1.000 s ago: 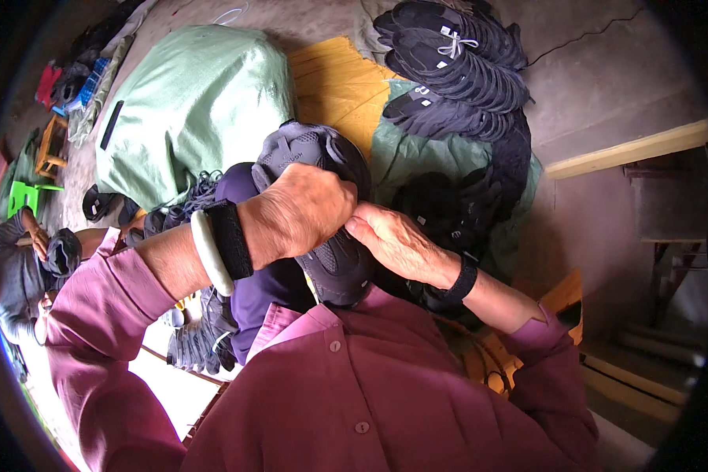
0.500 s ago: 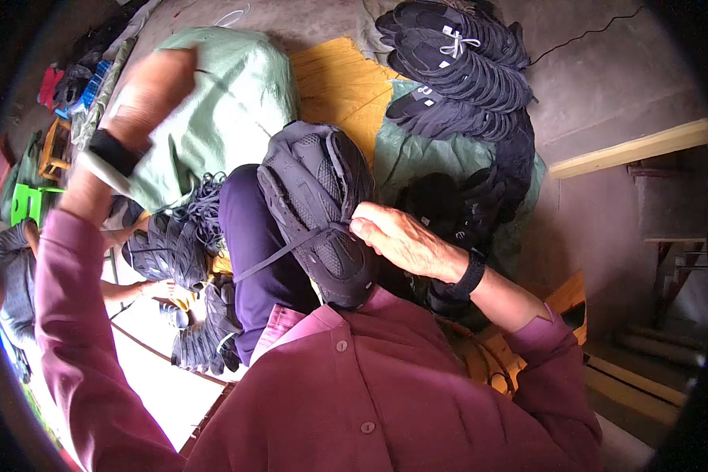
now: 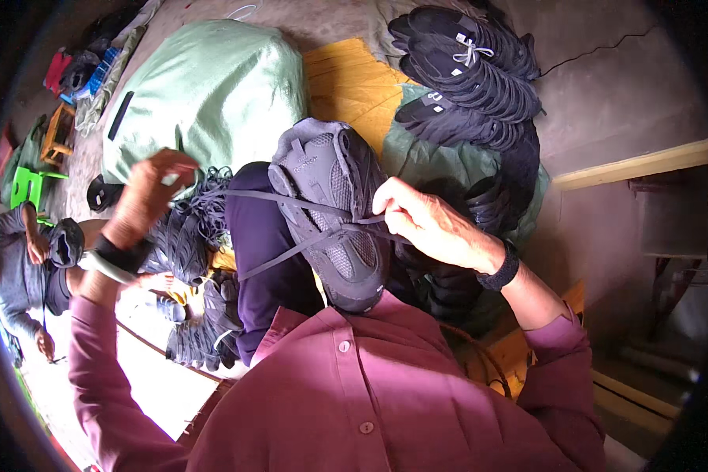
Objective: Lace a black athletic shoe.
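A dark grey sneaker [image 3: 320,169] rests on my lap, its toe toward my body. My right hand [image 3: 436,224] is beside its lacing, thumb and fingers pinched on a dark shoelace [image 3: 362,226]. Two strands run left from the shoe, the upper one toward my left hand [image 3: 151,193]. That hand is raised left of my knee, somewhat blurred, with thumb and fingers apart and nothing plainly held. Beneath it lie a heap of dark laces [image 3: 211,206] and several dark shoes [image 3: 173,244].
A pale green sack [image 3: 220,94] bulges at the far left. Stacked black shoes [image 3: 480,82] lie at the far right on green sheeting [image 3: 440,161]. At the left another person [image 3: 20,259] holds a dark shoe [image 3: 66,242], near a green stool [image 3: 30,185].
My left hand has come down from in front of the green sack. A second lace strand now stretches left from the shoe. My right hand stays at the lacing.
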`<action>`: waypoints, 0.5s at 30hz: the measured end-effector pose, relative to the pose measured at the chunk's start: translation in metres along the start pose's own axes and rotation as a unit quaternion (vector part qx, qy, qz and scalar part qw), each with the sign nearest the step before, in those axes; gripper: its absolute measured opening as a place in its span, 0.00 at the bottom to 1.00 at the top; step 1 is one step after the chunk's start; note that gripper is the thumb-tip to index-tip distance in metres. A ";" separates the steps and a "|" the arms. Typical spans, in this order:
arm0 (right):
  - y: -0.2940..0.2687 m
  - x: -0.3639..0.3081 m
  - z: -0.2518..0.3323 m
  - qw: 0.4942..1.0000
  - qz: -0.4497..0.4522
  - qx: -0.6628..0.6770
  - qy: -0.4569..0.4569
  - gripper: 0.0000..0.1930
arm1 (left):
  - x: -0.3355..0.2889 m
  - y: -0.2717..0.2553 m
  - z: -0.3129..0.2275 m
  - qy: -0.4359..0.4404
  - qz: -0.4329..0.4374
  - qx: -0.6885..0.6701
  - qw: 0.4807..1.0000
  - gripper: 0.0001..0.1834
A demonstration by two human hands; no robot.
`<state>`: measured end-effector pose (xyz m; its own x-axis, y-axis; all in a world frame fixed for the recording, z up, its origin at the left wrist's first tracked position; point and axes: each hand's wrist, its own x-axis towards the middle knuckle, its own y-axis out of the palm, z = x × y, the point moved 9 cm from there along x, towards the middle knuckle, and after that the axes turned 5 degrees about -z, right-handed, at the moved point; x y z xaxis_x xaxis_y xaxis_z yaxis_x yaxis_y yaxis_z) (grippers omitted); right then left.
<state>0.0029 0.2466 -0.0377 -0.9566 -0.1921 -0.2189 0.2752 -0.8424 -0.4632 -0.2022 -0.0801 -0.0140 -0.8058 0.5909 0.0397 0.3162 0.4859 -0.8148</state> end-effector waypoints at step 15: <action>0.002 -0.006 0.036 0.967 -0.078 -0.212 -0.115 0.05 | -0.009 0.093 -0.124 0.005 0.145 -0.060 0.988 0.22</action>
<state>0.0057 0.2277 -0.0064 -0.9723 -0.2266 0.0567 0.0930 -0.5982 -0.7960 -0.1034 0.0395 -0.0187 -0.6678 0.7227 -0.1782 0.5896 0.3675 -0.7193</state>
